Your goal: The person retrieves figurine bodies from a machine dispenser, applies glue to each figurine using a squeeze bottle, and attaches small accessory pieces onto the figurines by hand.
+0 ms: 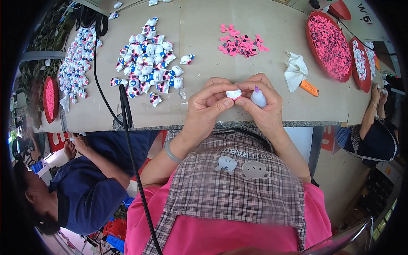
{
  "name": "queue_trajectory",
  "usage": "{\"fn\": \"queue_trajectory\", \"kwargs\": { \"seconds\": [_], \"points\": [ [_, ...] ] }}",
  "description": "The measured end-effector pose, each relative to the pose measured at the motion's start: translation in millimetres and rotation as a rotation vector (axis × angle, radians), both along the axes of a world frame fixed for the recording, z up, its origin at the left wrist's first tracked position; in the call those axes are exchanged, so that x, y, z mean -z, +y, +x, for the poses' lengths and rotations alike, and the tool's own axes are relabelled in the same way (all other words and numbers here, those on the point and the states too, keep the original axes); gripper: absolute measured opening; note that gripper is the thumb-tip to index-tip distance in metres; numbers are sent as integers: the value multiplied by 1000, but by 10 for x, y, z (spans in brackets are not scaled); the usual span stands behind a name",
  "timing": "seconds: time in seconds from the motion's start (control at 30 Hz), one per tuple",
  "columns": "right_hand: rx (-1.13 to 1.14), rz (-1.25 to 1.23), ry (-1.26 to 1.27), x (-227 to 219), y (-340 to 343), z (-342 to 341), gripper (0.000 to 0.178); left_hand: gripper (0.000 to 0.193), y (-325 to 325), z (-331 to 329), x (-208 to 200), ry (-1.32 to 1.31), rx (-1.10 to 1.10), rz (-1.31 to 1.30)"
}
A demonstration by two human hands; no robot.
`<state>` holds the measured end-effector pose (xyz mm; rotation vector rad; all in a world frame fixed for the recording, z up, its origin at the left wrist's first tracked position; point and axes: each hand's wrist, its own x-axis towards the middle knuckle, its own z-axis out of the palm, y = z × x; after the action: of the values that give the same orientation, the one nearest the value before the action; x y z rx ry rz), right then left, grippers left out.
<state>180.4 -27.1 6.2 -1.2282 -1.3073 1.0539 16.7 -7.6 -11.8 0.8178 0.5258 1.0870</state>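
Observation:
My left hand (203, 106) pinches a small white figure (233, 94) with a pink edge between thumb and fingertips, just above the table's near edge. My right hand (272, 102) is wrapped round a small translucent squeeze bottle (258, 99) with a purple nozzle pointing up. Its thumb and fingertips also touch the figure's right side. Beyond my left hand lies a heap of small white, blue and pink figures (146, 61), with a single figure (187, 59) apart on its right. Farther off, flat pink pieces with dark spots (243, 44) lie loosely scattered.
Right of my hands are a crumpled white tissue (296, 70) and an orange box-like item (309, 88). Red dishes of pieces (311, 50) stand at far right. More figures (78, 63) spread at left. A black cable (123, 102) hangs across the left. Co-workers sit on both sides.

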Motion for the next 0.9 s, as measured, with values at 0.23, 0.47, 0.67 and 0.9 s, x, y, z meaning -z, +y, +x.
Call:
{"fn": "queue_trajectory", "kwargs": {
  "seconds": [0.23,0.47,0.67,0.9],
  "points": [
    [39,42,21,46,-62,-14,24,24,-5,-10,-1,155,-4,104],
    [65,-38,102,66,-66,-105,22,22,-3,-63,-4,221,-28,75],
    [75,-46,111,111,-72,-126,19,24,-7,-64,59,299,-77,140],
    [-21,-133,430,86,3,-123,20,25,11,-105,-17,80,-16,-30]
  ]
}}
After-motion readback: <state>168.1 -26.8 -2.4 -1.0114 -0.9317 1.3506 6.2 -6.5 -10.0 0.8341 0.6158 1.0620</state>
